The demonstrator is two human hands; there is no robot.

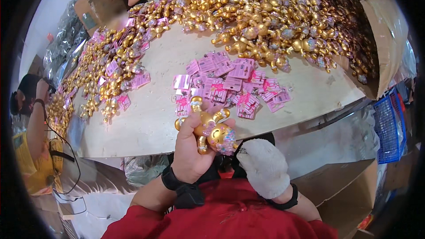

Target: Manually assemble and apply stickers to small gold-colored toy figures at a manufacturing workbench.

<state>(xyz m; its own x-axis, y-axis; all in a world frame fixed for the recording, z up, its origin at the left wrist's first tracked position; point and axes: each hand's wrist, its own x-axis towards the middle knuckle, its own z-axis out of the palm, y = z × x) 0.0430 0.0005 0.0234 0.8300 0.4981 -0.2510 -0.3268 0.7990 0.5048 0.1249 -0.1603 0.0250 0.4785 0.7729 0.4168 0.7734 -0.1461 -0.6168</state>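
Observation:
My left hand (189, 154), bare, is wrapped round a shiny gold figurine (217, 132) at the table's near edge. The figurine has rounded limbs, a smiling face and a cluster of clear, bluish-pink bits on its head; it lies tilted, head toward my right hand. My right hand (265, 167), in a white knitted glove, is curled closed just beside that head. Its fingertips are partly hidden, so what they pinch, if anything, does not show. Just beyond the figurine is a loose heap of pink printed cards (217, 77) with small metal clips among them.
The pale table (164, 73) carries a big heap of gold figurines (283, 22) at the far right. Another heap of figurines with pink cards (117, 59) runs along the left. People work at the far side and left. A blue basket (389, 126) and cardboard box (341, 190) stand right.

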